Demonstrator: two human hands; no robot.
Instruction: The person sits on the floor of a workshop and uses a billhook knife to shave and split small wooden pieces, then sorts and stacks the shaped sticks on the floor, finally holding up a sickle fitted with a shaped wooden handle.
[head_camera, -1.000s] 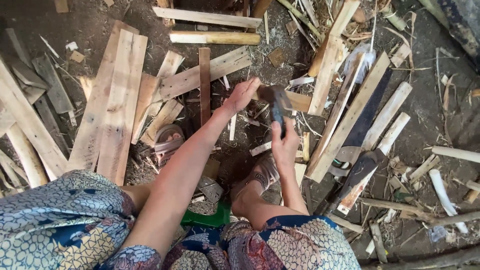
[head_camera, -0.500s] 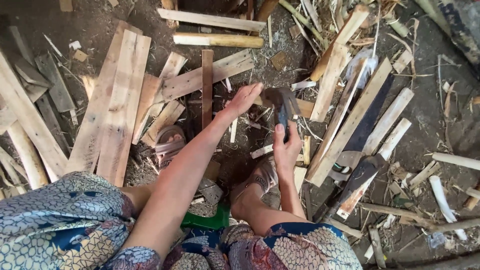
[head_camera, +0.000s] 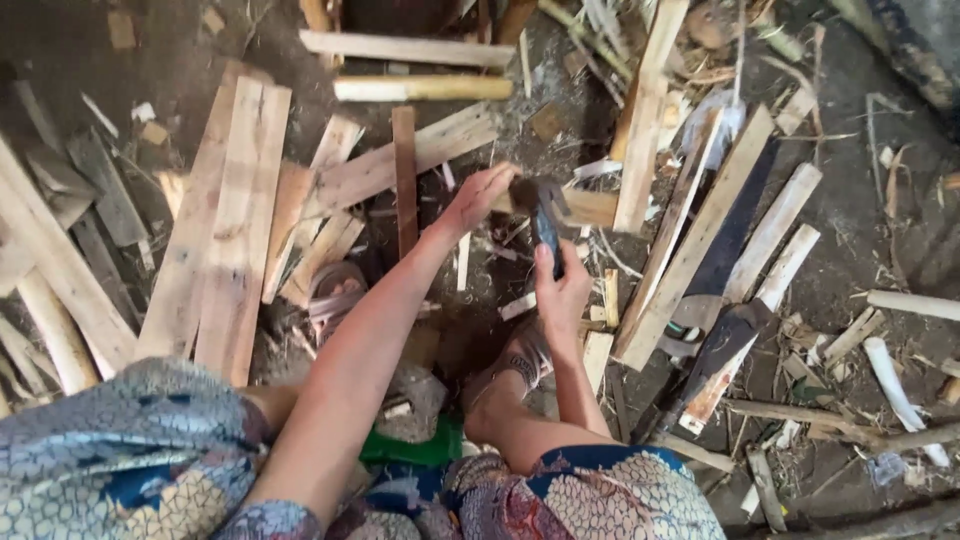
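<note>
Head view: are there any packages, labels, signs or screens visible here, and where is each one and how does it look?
None can be made out: only wooden planks, sticks and scraps on the dirt ground, plus a dark blade in the right hand, with the left hand beside it.

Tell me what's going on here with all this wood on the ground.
A seated person is working over a litter of wooden planks and offcuts on a dirt floor. The right hand grips a dark-bladed chopping tool, its blade up against a small piece of wood that the left hand touches. A round pale stick lies farther off.
</note>
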